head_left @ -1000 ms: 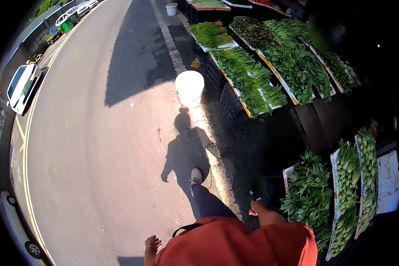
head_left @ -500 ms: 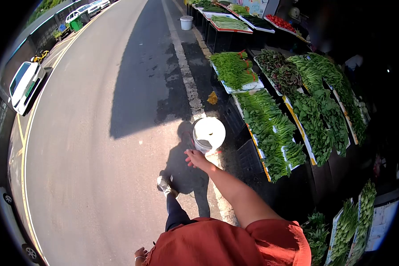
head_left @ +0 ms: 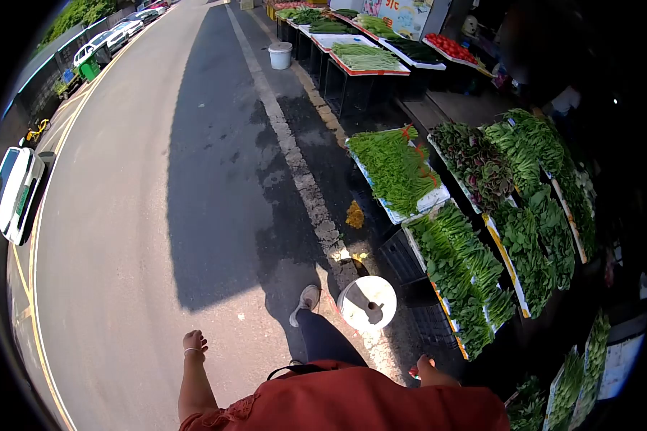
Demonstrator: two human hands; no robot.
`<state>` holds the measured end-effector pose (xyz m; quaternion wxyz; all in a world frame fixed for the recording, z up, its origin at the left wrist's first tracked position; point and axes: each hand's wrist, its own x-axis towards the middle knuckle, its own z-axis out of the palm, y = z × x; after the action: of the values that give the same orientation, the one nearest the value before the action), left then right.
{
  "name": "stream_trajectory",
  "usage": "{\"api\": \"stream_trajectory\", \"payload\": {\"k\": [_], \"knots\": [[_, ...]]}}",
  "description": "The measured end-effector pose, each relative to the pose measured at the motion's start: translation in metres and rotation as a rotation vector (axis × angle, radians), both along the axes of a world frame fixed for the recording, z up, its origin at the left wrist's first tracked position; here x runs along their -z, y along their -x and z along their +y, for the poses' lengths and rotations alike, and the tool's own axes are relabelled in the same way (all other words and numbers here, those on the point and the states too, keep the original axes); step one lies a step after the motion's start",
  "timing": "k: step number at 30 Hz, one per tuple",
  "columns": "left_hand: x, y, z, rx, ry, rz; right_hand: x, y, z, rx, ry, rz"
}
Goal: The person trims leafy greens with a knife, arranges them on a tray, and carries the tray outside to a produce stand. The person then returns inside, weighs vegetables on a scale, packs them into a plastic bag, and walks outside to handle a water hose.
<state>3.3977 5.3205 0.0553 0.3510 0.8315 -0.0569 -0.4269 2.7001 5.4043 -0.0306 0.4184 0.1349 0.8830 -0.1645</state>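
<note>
My left hand point(head_left: 195, 342) hangs over the sunlit road at the lower left, a thin band at the wrist. Its fingers are loosely bent, and I see nothing in them. At the lower right, my right hand point(head_left: 425, 371) is low beside my body with its fingers partly apart. A small red spot shows by its fingertips; whether the hand touches it is unclear. Between and ahead of my hands stands a white bucket point(head_left: 381, 291), nearest to my right hand, near my shoe point(head_left: 308, 297). Right of it lie bunches of leafy greens point(head_left: 456, 262) on a tray.
Stalls on the right hold bundled herbs point(head_left: 392, 169), purple-green leaves point(head_left: 474, 161) and tomatoes point(head_left: 450, 47). Another white bucket point(head_left: 280, 56) stands farther up the roadside. Across the road is a white car point(head_left: 18, 194). Yellow scraps point(head_left: 354, 214) lie by the kerb line.
I have stepped forward, so the near bucket and greens are closer and lower in view. My right hand has swung back from before the bucket; my left hand has swung forward.
</note>
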Motion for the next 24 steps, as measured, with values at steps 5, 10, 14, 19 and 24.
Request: {"api": "stream_trajectory", "payload": {"k": [5, 10, 14, 19, 24], "knots": [[-0.019, 0.020, -0.229, 0.079, 0.223, 0.129, 0.036, -0.065, -0.202, -0.250, 0.047, -0.101], [-0.043, 0.034, -0.330, 0.587, -0.164, 0.193, 0.038, -0.180, -0.500, -0.516, 0.521, -0.363], [-0.005, -0.007, -0.372, 0.035, -0.198, 0.178, -0.131, -0.280, -0.725, -0.709, 0.915, -0.495], [0.077, -0.052, -0.457, -0.060, -0.505, 0.283, -0.164, -0.306, -0.887, -1.021, 1.054, -0.390], [0.081, -0.057, -0.701, 0.217, -0.495, 0.200, -0.039, -0.215, -0.904, -0.432, 0.602, -0.336]]}}
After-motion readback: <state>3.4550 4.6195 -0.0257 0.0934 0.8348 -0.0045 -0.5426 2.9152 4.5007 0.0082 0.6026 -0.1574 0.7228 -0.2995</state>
